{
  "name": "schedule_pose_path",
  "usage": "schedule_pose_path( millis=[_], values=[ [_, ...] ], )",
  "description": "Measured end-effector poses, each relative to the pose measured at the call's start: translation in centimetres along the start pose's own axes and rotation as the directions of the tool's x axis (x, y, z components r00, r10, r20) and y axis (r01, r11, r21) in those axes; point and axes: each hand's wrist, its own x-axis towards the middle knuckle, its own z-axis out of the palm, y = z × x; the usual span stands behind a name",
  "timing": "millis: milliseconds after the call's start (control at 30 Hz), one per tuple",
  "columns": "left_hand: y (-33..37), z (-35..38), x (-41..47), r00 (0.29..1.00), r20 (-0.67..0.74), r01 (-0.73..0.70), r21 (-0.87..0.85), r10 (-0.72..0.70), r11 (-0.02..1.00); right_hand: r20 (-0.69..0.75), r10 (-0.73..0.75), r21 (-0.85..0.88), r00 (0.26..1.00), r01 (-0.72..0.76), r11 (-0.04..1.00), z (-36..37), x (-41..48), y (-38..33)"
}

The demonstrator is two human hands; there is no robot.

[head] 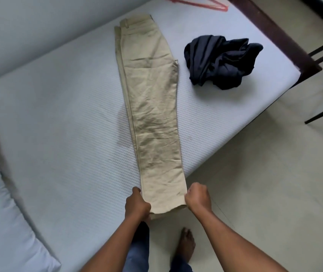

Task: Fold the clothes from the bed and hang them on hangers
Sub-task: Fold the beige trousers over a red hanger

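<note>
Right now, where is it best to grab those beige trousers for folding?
Probably the hem's two corners, from the near edge of the bed, where the left hand and right hand grip: the trousers lie flat, legs stacked, hem nearest.

Plain khaki trousers [152,99], faintly shadowed with creases, lie on a pale bluish-white mattress [68,114] patterned with a fine grid of dots. To the right, a crumpled navy garment [219,61]; at the far edge, a coral-red hanger [221,8]. The bed frame [274,30] is dark brown, the floor [264,173] cream, the near-left pillow [3,222] white, the person's jeans [137,256] blue.
</note>
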Motion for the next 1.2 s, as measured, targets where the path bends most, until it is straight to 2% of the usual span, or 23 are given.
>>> schedule_pose_path(
  millis=[67, 133, 233, 333, 400, 533, 633, 733, 800, 833, 900, 933, 1000, 1033, 1100, 1167, 1200],
  values=[
    [1.0, -0.6, -1.1, 1.0, 0.015, 0.005, -0.119, -0.004, 0.993, 0.044, 0.005, -0.122, 0.999, 0.0, 0.993, -1.3, -0.5, -1.2],
    [2.6, -1.8, -1.9, 0.997, 0.071, 0.024, -0.324, -0.001, 0.946, 0.127, -0.013, -0.161, 0.992, 0.034, 0.986, -2.6, -0.7, -2.4],
    [5.8, -4.7, -1.4, 0.993, 0.094, -0.01, -0.534, 0.071, 0.846, 0.289, -0.045, -0.029, 0.956, 0.055, 0.998, -4.1, -0.5, -4.1],
    [9.8, -8.1, -0.1, 0.988, 0.14, 0.049, -0.69, 0.066, 0.723, 0.393, -0.182, 0.173, 0.901, 0.122, 0.977, -6.0, 0.4, -6.6],
    [12.3, -10.2, 0.9, 0.985, 0.16, 0.075, -0.751, 0.071, 0.656, 0.365, -0.29, 0.314, 0.885, 0.176, 0.933, -7.4, 1.1, -7.9],
    [17.5, -15.3, 3.8, 0.965, 0.212, 0.094, -0.833, 0.157, 0.546, 0.103, -0.412, 0.142, 0.905, 0.397, 0.907, -11.2, 5.0, -12.0],
    [20.9, -19.0, 6.6, 0.965, 0.149, -0.01, -0.804, 0.217, 0.595, -0.089, -0.427, 0.012, 0.9, 0.43, 0.903, -15.6, 8.6, -16.5],
    [23.6, -22.5, 11.5, 0.969, 0.046, -0.155, -0.653, 0.243, 0.741, -0.136, -0.4, 0.044, 0.907, 0.409, 0.912, -20.2, 12.4, -21.6],
    [25.2, -24.9, 15.4, 0.957, -0.095, -0.289, -0.374, 0.274, 0.881, -0.139, -0.426, 0.128, 0.894, 0.443, 0.887, -22.3, 15.6, -24.7],
    [26.2, -25.9, 17.6, 0.934, -0.16, -0.349, -0.197, 0.321, 0.916, -0.126, -0.439, 0.177, 0.889, 0.456, 0.872, -23.4, 17.5, -26.5],
    [27.7, -27.9, 20.9, 0.905, -0.179, -0.383, 0.057, 0.387, 0.922, -0.107, -0.464, 0.252, 0.879, 0.476, 0.843, -24.9, 20.6, -29.6],
    [28.6, -28.8, 22.9, 0.914, -0.155, -0.363, 0.101, 0.375, 0.926, -0.093, -0.472, 0.281, 0.877, 0.478, 0.832, -25.6, 22.7, -31.4],
    [29.5, -29.9, 26.2, 0.96, -0.079, -0.267, 0.028, 0.268, 0.963, -0.033, -0.484, 0.308, 0.875, 0.469, 0.828, -26.3, 26.6, -34.4],
    [29.5, -30.0, 27.3, 0.981, -0.016, -0.193, -0.085, 0.193, 0.977, 0.023, -0.491, 0.306, 0.871, 0.461, 0.833, -26.4, 28.3, -35.7],
    [29.8, -29.4, 29.0, 0.991, 0.12, -0.016, -0.34, 0.06, 0.94, 0.139, -0.509, 0.278, 0.849, 0.46, 0.843, -26.9, 31.6, -38.8],
    [30.1, -28.6, 30.7, 0.985, 0.172, 0.072, -0.43, 0.003, 0.9, 0.167, -0.557, 0.257, 0.814, 0.509, 0.821, -28.1, 34.8, -42.7],
    [30.5, -28.5, 31.2, 0.983, 0.183, 0.095, -0.44, -0.015, 0.893, 0.127, -0.587, 0.267, 0.8, 0.542, 0.797, -29.1, 36.1, -44.7]
  ],
)
